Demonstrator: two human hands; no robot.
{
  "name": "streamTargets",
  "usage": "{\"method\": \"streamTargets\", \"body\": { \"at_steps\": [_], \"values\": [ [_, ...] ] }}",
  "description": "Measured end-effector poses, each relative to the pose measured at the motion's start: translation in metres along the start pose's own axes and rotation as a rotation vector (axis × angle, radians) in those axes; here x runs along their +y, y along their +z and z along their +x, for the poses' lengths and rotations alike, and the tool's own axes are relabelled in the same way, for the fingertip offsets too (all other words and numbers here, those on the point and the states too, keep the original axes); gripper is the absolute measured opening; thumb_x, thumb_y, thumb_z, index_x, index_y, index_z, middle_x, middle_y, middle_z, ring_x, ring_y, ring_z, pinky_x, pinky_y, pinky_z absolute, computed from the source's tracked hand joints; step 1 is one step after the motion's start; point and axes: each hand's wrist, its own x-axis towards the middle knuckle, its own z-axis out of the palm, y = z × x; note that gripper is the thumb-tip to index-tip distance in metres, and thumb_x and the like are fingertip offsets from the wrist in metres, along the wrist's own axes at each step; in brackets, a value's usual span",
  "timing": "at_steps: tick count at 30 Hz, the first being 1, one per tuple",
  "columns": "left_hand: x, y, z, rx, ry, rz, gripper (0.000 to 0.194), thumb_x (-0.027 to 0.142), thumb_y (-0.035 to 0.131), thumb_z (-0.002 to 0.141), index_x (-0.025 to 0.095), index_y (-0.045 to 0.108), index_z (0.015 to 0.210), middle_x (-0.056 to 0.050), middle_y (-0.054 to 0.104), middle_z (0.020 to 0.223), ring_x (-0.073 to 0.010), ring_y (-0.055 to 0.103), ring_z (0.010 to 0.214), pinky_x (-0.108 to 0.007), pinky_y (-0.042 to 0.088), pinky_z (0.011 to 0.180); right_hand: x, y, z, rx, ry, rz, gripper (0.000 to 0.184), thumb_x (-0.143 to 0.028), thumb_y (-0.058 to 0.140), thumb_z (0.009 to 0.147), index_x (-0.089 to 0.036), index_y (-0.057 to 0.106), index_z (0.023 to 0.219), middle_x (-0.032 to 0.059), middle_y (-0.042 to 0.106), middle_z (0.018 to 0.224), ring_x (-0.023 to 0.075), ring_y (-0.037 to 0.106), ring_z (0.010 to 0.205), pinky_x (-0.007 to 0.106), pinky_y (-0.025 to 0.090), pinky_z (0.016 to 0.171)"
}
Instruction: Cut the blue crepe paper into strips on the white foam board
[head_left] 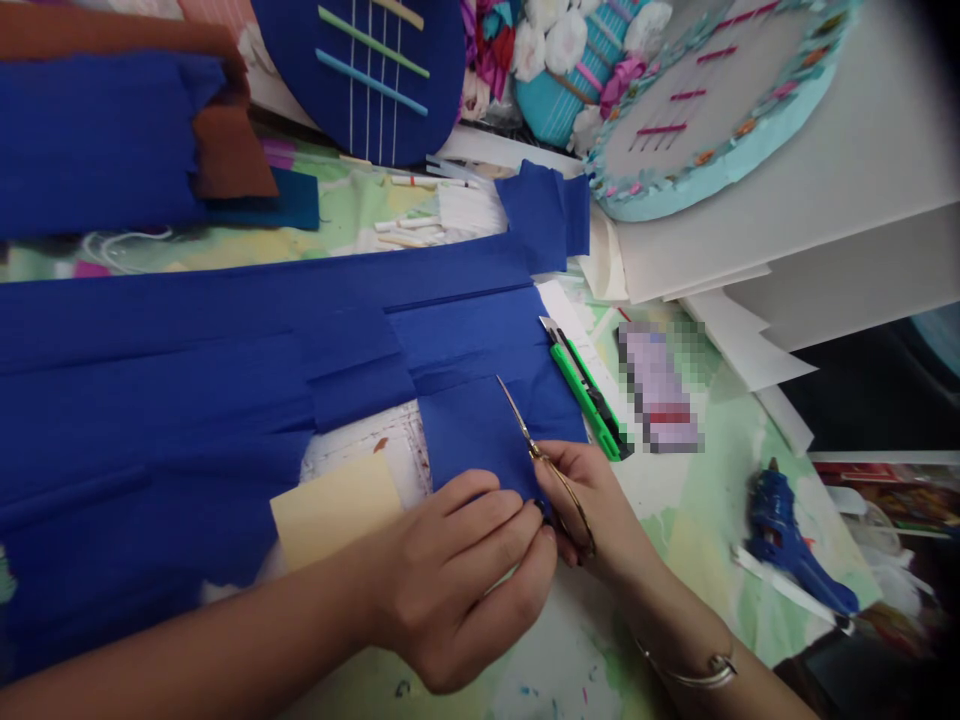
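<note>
My right hand (pixel 589 495) is closed on small gold-handled scissors (pixel 514 405), their blades pointing up and away over a blue paper sheet (pixel 472 430). Against it, my left hand (pixel 472 575) has its fingers curled together, the fingertips meeting the right hand's. A small dark blue piece (pixel 541 512) shows at the left fingertips; its shape is mostly hidden. More blue sheets (pixel 187 400) lie overlapped to the left. A green utility knife (pixel 589 395) with its blade out rests just beyond the right hand, partly on the blue paper.
A blue glue gun (pixel 795 545) lies at the right, and a pixelated lilac object (pixel 660 390) beside the knife. Pale yellow paper (pixel 337 505) sits near my left forearm. At the back stand decorated round panels, one dark blue (pixel 292 60) and one light-blue-rimmed (pixel 720 180). White boards (pixel 810 220) lean at right.
</note>
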Motion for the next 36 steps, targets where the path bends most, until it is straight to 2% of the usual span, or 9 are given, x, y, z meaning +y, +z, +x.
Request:
{"method": "streamTargets", "body": {
  "at_steps": [10,16,19,23,26,29,32,33,36],
  "values": [
    [-0.001,-0.001,0.0,-0.013,0.003,-0.049,0.028,0.009,0.037,0.09,-0.001,0.064,0.094,-0.018,0.068,0.085,-0.0274,0.063,0.086,-0.04,0.051,0.069,0.006,-0.003,-0.008,-0.02,0.037,0.068,0.034,-0.042,0.069,0.071,-0.018,0.047,0.062,-0.0123,0.034,0.039,0.0011,0.025,0.022,0.012,0.02,0.021],
    [-0.006,-0.001,-0.004,-0.049,-0.029,-0.077,0.024,0.009,0.041,0.092,0.0,0.06,0.102,-0.02,0.068,0.092,-0.0286,0.062,0.09,-0.041,0.049,0.069,0.008,-0.006,-0.027,0.017,0.038,0.021,0.029,-0.036,0.068,0.071,-0.018,0.047,0.062,-0.0122,0.033,0.041,0.0007,0.023,0.023,0.014,0.019,0.022],
    [-0.007,0.0,-0.006,-0.069,-0.052,-0.08,0.02,0.009,0.048,0.09,0.003,0.058,0.106,-0.018,0.068,0.095,-0.0271,0.062,0.09,-0.041,0.05,0.071,0.005,-0.007,-0.038,0.029,0.003,0.021,0.026,-0.04,0.065,0.069,-0.018,0.051,0.068,-0.0123,0.032,0.041,0.0013,0.021,0.026,0.015,0.019,0.024],
    [-0.008,-0.006,0.004,-0.05,-0.239,-0.039,0.014,0.011,0.055,0.088,0.013,0.061,0.1,-0.008,0.069,0.088,-0.0189,0.063,0.082,-0.033,0.052,0.072,0.007,-0.017,-0.054,0.047,-0.003,-0.109,0.034,-0.047,0.057,0.072,-0.016,0.057,0.084,-0.0121,0.032,0.042,0.003,0.021,0.027,0.019,0.016,0.028],
    [-0.014,-0.017,0.02,0.073,-0.378,0.054,0.013,0.009,0.057,0.085,0.018,0.063,0.092,-0.003,0.069,0.081,-0.0138,0.064,0.076,-0.026,0.052,0.071,0.017,-0.035,-0.069,0.157,-0.128,-0.448,0.028,-0.041,0.055,0.075,-0.016,0.06,0.087,-0.0073,0.043,0.049,0.0061,0.033,0.035,0.021,0.025,0.037],
    [-0.035,-0.029,0.034,0.185,-0.499,0.088,0.011,0.01,0.062,0.08,0.02,0.065,0.086,-0.001,0.07,0.082,-0.0126,0.066,0.075,-0.024,0.053,0.071,0.032,-0.058,-0.084,0.294,-0.277,-0.872,0.022,-0.032,0.051,0.077,-0.018,0.063,0.089,-0.004,0.049,0.052,0.0116,0.047,0.048,0.025,0.034,0.05],
    [-0.074,-0.035,0.042,0.226,-0.637,-0.033,0.014,0.012,0.065,0.076,0.017,0.065,0.088,-0.002,0.071,0.082,-0.0138,0.068,0.076,-0.025,0.053,0.075,0.045,-0.079,-0.094,0.4,-0.257,-1.1,0.025,-0.031,0.05,0.076,-0.019,0.064,0.092,-0.0018,0.056,0.054,0.0152,0.052,0.05,0.026,0.034,0.052],
    [-0.09,-0.036,0.043,0.228,-0.666,-0.067,0.014,0.013,0.067,0.074,0.016,0.064,0.088,-0.003,0.071,0.081,-0.0151,0.068,0.077,-0.026,0.053,0.075,0.048,-0.086,-0.096,0.422,-0.237,-1.148,0.024,-0.031,0.049,0.075,-0.019,0.065,0.091,-0.0012,0.057,0.054,0.016,0.054,0.05,0.026,0.033,0.051],
    [-0.135,-0.034,0.042,0.129,-0.759,-0.124,0.015,0.015,0.067,0.07,0.014,0.063,0.084,-0.005,0.071,0.078,-0.0186,0.069,0.076,-0.028,0.054,0.072,0.055,-0.101,-0.097,0.474,-0.171,-1.269,0.021,-0.026,0.05,0.075,-0.02,0.065,0.087,0.0011,0.062,0.06,0.0182,0.058,0.056,0.026,0.034,0.051]
  ]
}}
